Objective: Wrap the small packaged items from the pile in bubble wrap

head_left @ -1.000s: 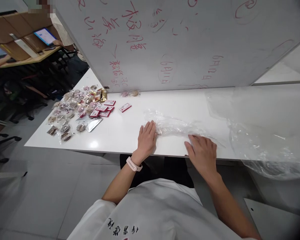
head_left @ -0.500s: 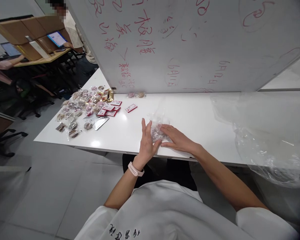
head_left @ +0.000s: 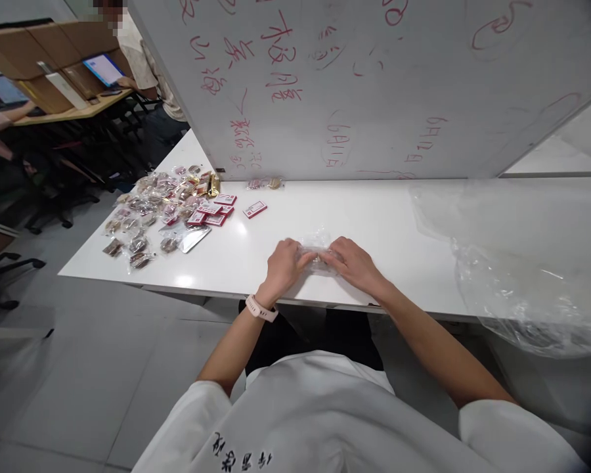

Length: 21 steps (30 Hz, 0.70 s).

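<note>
A crinkled bundle of clear plastic wrapping (head_left: 315,265) is at the front of the white table (head_left: 394,230), between both hands. My left hand (head_left: 284,266) grips its left side, fingers curled over the far edge and thumb on the near face. On the other side my right hand (head_left: 357,264) holds it the same way, and the two thumbs almost meet in the middle. Whatever the wrapping may contain cannot be made out. Beyond my left hand lies a small red-and-white box (head_left: 255,209).
Many individually wrapped snacks (head_left: 148,203) are heaped at the table's left, beside several red-and-white boxes (head_left: 211,211) and a silver packet (head_left: 196,239). A large clear plastic sheet (head_left: 517,276) drapes over the right front edge. Behind stands a whiteboard (head_left: 364,85). People sit at a desk further left.
My hands have gone from open fingers patting the plastic to curled fingers gripping it at both sides. The bundle now looks flatter and narrower. The view has shifted slightly.
</note>
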Each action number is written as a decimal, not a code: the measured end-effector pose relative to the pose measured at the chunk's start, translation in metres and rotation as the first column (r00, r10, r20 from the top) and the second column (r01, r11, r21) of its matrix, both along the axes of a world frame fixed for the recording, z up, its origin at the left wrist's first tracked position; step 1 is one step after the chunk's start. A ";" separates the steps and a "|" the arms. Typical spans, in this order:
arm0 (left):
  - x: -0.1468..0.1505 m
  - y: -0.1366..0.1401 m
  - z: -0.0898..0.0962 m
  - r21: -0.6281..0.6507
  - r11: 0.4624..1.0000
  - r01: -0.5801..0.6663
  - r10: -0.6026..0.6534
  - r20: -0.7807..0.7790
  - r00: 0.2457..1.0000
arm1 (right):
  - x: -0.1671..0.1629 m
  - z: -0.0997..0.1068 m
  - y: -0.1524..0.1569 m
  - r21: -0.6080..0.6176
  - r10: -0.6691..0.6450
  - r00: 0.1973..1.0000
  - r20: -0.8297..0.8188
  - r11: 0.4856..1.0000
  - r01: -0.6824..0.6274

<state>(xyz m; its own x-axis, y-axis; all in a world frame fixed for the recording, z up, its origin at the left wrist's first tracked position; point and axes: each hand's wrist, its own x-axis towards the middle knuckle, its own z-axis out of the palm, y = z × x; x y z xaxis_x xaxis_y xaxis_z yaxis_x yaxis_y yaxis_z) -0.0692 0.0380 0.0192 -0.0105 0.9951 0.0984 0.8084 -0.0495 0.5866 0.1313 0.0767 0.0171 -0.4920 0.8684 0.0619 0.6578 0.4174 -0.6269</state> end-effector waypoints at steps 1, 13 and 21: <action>0.000 0.010 0.003 -0.004 1.000 -0.016 0.016 0.002 1.000 | 0.000 -0.001 0.007 0.010 -0.036 0.999 0.005 0.999 0.036; 0.039 0.040 0.025 0.128 0.948 0.291 -0.313 0.548 0.776 | 0.038 0.041 0.034 -0.470 0.262 0.885 -0.384 0.770 -0.431; 0.091 0.077 0.007 0.101 0.966 0.237 -0.254 0.525 0.812 | 0.168 0.065 0.068 -0.320 -0.481 0.846 -0.231 0.859 0.401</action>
